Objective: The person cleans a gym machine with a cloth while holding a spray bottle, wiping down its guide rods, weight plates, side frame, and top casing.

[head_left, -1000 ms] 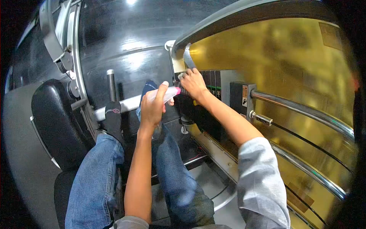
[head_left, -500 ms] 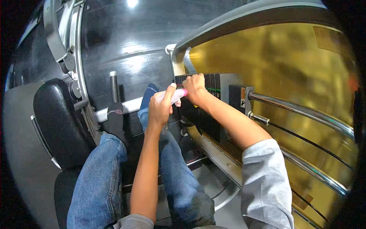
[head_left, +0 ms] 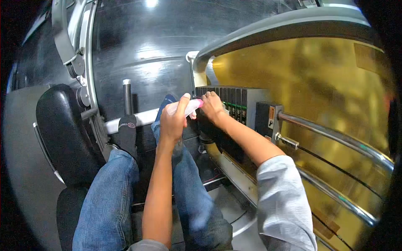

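My left hand (head_left: 173,119) is wrapped round a translucent bottle (head_left: 190,108) with a pink tip, which points right toward the other hand. My right hand (head_left: 212,106) is closed against the near faces of the black weight plates (head_left: 238,102); a bit of something pale shows at its edge, and what its fingers hold is too hidden to name. Green marks show on the plates to the right of that hand.
A black padded seat (head_left: 67,134) and metal frame stand at the left. Two chrome bars (head_left: 335,132) cross the right side before a yellow panel (head_left: 301,79). A curved rail (head_left: 268,35) arches above. My feet rest near a white crossbar (head_left: 146,118).
My right hand has moved down along the weight plates, uncovering more of their tops. The bottle in my left hand stays beside it. The view has shifted slightly.
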### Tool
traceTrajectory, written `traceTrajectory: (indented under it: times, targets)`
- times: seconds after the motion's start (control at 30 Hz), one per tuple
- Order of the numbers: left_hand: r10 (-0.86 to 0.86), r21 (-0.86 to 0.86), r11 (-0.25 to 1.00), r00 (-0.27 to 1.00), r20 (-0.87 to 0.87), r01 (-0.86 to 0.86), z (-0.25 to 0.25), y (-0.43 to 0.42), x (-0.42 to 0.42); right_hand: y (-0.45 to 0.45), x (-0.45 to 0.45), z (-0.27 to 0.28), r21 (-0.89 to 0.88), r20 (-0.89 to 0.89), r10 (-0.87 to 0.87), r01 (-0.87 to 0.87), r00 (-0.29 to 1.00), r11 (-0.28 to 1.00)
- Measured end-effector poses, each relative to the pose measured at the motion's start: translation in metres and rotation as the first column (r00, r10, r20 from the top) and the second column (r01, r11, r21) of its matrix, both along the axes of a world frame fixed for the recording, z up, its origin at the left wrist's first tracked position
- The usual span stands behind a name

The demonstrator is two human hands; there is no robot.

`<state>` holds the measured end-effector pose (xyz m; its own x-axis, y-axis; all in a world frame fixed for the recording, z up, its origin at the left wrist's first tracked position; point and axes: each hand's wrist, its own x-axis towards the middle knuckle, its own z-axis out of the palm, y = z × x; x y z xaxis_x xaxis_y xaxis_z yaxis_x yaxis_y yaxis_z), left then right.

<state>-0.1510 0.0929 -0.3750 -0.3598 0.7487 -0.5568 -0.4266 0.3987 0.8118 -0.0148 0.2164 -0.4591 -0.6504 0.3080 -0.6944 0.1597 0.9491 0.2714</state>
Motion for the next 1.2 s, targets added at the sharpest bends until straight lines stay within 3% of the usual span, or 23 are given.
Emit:
traceTrajectory:
  times: [0.27,0.37,0.43,0.5,0.57,0.77,0.83,0.87,0.9,0.97,1.1,1.2]
  targets:
    - [-0.033,-0.135,0.99,0.998,-0.044,0.027,-0.012,-0.004,-0.004,0.016,-0.011,-0.081,0.029,-0.013,-0.072,0.073,0.997,0.997]
    - [-0.048,-0.149,0.988,0.997,-0.062,0.038,-0.009,0.002,-0.004,0.015,-0.026,-0.069,0.053,-0.018,-0.117,0.118,0.993,0.992]
    - [-0.047,-0.153,0.988,0.997,-0.06,0.037,-0.009,0.006,-0.002,0.013,-0.036,-0.061,0.072,0.092,-0.272,0.266,0.958,0.961]
    - [-0.047,-0.086,0.995,0.997,-0.062,0.042,-0.011,0.009,-0.001,0.015,-0.051,-0.037,0.144,0.114,-0.298,0.281,0.948,0.949]
    - [-0.043,-0.066,0.997,0.998,-0.05,0.039,-0.001,0.014,-0.001,0.023,-0.069,0.012,0.169,0.173,-0.446,0.42,0.878,0.892]
    - [-0.008,0.034,0.999,1.0,0.008,0.008,0.011,0.022,0.003,0.055,-0.084,0.116,0.189,0.129,-0.657,0.632,0.742,0.751]
    - [-0.005,0.053,0.999,1.0,0.017,0.004,0.012,0.022,0.003,0.062,-0.078,0.136,0.121,0.065,-0.731,0.722,0.679,0.681]
    - [-0.003,0.055,0.998,1.0,0.019,0.002,0.012,0.022,0.002,0.066,-0.073,0.145,0.117,0.096,-0.708,0.698,0.7,0.706]
    - [0.0,0.058,0.998,1.0,0.028,-0.001,0.012,0.022,0.002,0.067,-0.072,0.156,0.073,0.041,-0.772,0.768,0.635,0.636]
    - [0.004,0.061,0.998,0.999,0.036,-0.007,0.012,0.022,0.0,0.071,-0.062,0.153,0.011,0.021,-0.73,0.73,0.683,0.684]
    - [-0.002,0.041,0.999,1.0,0.023,0.001,0.014,0.023,0.0,0.072,-0.053,0.095,-0.012,0.031,-0.713,0.713,0.701,0.701]
    - [-0.01,0.045,0.999,1.0,0.006,0.01,0.013,0.025,0.001,0.058,-0.056,0.054,0.065,0.042,-0.574,0.571,0.818,0.818]
